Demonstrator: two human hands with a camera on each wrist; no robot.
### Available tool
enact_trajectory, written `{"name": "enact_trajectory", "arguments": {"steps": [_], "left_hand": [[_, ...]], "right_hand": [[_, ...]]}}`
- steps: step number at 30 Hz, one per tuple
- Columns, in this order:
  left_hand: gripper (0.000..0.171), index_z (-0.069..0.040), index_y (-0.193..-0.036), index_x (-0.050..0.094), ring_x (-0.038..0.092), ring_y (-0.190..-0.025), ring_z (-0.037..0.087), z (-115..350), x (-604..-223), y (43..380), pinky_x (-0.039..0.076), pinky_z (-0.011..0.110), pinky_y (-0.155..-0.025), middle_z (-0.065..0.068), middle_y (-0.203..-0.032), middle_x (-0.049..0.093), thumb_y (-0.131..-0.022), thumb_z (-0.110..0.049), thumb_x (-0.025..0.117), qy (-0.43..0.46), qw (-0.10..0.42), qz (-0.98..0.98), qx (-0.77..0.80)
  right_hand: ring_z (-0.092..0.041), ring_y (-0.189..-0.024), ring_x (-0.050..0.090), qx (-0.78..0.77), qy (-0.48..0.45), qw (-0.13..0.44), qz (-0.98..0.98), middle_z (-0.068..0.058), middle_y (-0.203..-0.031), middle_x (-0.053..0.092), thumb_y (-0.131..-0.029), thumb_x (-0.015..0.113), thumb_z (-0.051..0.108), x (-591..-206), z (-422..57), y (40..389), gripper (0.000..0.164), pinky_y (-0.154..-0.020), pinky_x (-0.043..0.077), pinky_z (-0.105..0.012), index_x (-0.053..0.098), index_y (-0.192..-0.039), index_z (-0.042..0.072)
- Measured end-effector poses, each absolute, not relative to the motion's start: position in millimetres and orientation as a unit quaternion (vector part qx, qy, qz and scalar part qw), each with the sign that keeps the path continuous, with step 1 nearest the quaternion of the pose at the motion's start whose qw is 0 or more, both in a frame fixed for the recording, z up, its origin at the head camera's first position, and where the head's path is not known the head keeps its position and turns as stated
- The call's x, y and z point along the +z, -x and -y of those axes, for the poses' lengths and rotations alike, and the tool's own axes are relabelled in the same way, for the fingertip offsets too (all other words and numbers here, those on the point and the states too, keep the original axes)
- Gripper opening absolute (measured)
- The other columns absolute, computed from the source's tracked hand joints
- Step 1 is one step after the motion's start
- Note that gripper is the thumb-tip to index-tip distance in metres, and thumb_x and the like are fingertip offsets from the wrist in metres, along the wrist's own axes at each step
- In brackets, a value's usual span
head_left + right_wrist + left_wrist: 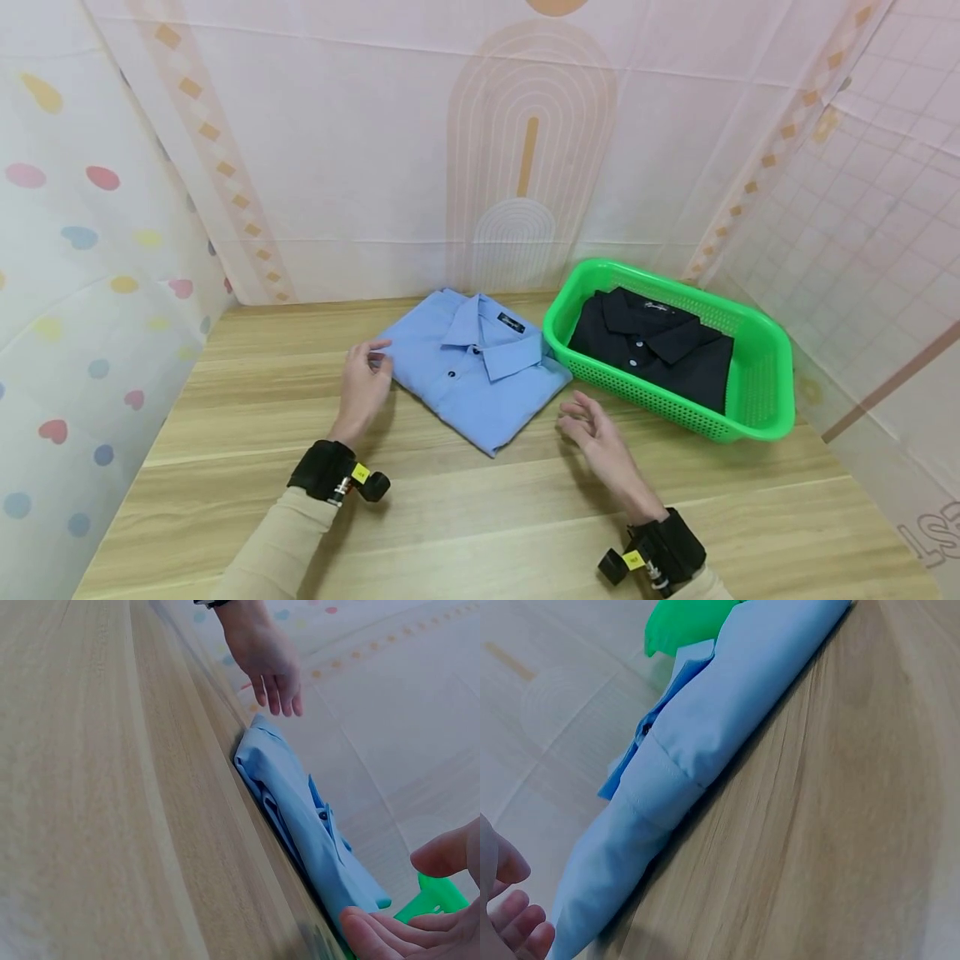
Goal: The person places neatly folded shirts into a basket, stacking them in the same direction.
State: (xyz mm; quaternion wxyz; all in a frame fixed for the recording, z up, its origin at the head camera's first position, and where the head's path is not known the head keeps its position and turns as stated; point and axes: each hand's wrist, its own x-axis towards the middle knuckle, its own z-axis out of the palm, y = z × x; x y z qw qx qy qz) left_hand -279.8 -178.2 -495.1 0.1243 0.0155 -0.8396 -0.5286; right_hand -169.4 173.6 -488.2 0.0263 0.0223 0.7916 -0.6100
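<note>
A folded light-blue collared shirt lies on the wooden table, its collar facing up. My left hand hovers at the shirt's left corner with relaxed, slightly bent fingers and nothing in its grasp. Just off the opposite, right-hand side is my right hand, its fingers loose and thumb spread, also holding nothing. From the right wrist view, the blue shirt appears low and flat between both hands. A folded black shirt lies inside a green plastic basket to the right; the blue shirt's right side sits close against that basket.
Wood-grain tabletop stretches in front of the shirt and to its left. A patterned cloth backdrop rises behind the table and along both sides. Each wrist carries a black strap with a small camera.
</note>
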Motion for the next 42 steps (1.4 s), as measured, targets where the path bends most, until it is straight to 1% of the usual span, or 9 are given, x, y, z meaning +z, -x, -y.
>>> {"name": "enact_trajectory", "arguments": {"steps": [6, 9, 13, 21, 27, 33, 36, 42], "left_hand": [[0.038, 0.001, -0.137, 0.059, 0.054, -0.115, 0.034, 182, -495, 284, 0.045, 0.041, -0.096, 0.023, -0.133, 0.050, -0.101, -0.006, 0.049, -0.032, 0.125, 0.844, -0.521], [0.037, 0.001, -0.136, 0.059, 0.054, -0.118, 0.035, 185, -496, 288, 0.046, 0.043, -0.098, 0.023, -0.136, 0.050, -0.101, -0.006, 0.049, -0.041, 0.126, 0.844, -0.520], [0.038, 0.002, -0.136, 0.059, 0.053, -0.121, 0.037, 189, -496, 292, 0.047, 0.044, -0.099, 0.024, -0.136, 0.049, -0.101, -0.007, 0.049, -0.048, 0.124, 0.843, -0.521], [0.038, 0.003, -0.136, 0.058, 0.050, -0.121, 0.037, 197, -496, 303, 0.041, 0.039, -0.093, 0.023, -0.136, 0.050, -0.101, -0.009, 0.048, -0.066, 0.123, 0.847, -0.513], [0.039, 0.001, -0.136, 0.058, 0.050, -0.123, 0.035, 200, -496, 310, 0.041, 0.039, -0.096, 0.022, -0.136, 0.051, -0.100, -0.011, 0.051, -0.082, 0.124, 0.846, -0.512], [0.040, 0.002, -0.137, 0.057, 0.051, -0.118, 0.035, 204, -497, 316, 0.040, 0.038, -0.093, 0.022, -0.134, 0.053, -0.099, -0.011, 0.052, -0.102, 0.137, 0.846, -0.506], [0.040, 0.003, -0.137, 0.056, 0.050, -0.120, 0.036, 206, -496, 318, 0.040, 0.041, -0.095, 0.023, -0.136, 0.051, -0.101, -0.012, 0.052, -0.104, 0.136, 0.847, -0.504], [0.044, 0.003, -0.141, 0.053, 0.045, -0.128, 0.039, 208, -492, 323, 0.040, 0.050, -0.105, 0.025, -0.141, 0.048, -0.103, -0.019, 0.054, -0.099, 0.111, 0.851, -0.503]], "right_hand": [[-0.037, -0.131, 0.059, -0.613, -0.024, 0.028, -0.789, -0.024, -0.150, 0.052, -0.106, 0.057, 0.016, -491, -170, 170, 0.065, -0.114, 0.043, -0.052, 0.026, -0.160, -0.002], [-0.037, -0.128, 0.060, -0.617, -0.024, 0.030, -0.786, -0.024, -0.149, 0.052, -0.106, 0.057, 0.014, -492, -169, 170, 0.065, -0.112, 0.045, -0.050, 0.025, -0.160, -0.003], [-0.035, -0.127, 0.061, -0.620, -0.028, 0.033, -0.784, -0.024, -0.149, 0.052, -0.105, 0.057, 0.014, -495, -167, 170, 0.065, -0.113, 0.044, -0.049, 0.026, -0.160, -0.003], [-0.034, -0.130, 0.059, -0.632, -0.038, 0.042, -0.773, -0.023, -0.150, 0.052, -0.105, 0.058, 0.013, -498, -163, 170, 0.066, -0.117, 0.038, -0.050, 0.025, -0.161, -0.003], [-0.034, -0.128, 0.060, -0.639, -0.037, 0.042, -0.767, -0.025, -0.149, 0.052, -0.104, 0.059, 0.012, -500, -162, 169, 0.067, -0.115, 0.042, -0.048, 0.025, -0.160, -0.004], [-0.034, -0.126, 0.061, -0.655, -0.035, 0.050, -0.753, -0.027, -0.148, 0.051, -0.104, 0.061, 0.013, -501, -160, 170, 0.070, -0.114, 0.044, -0.047, 0.023, -0.160, -0.005], [-0.035, -0.127, 0.061, -0.671, -0.035, 0.060, -0.738, -0.027, -0.149, 0.050, -0.104, 0.060, 0.012, -502, -158, 170, 0.071, -0.113, 0.046, -0.044, 0.022, -0.161, -0.005], [-0.037, -0.129, 0.059, -0.718, -0.031, 0.076, -0.691, -0.032, -0.150, 0.045, -0.105, 0.056, 0.008, -505, -157, 171, 0.069, -0.109, 0.050, -0.036, 0.018, -0.160, -0.008]]}}
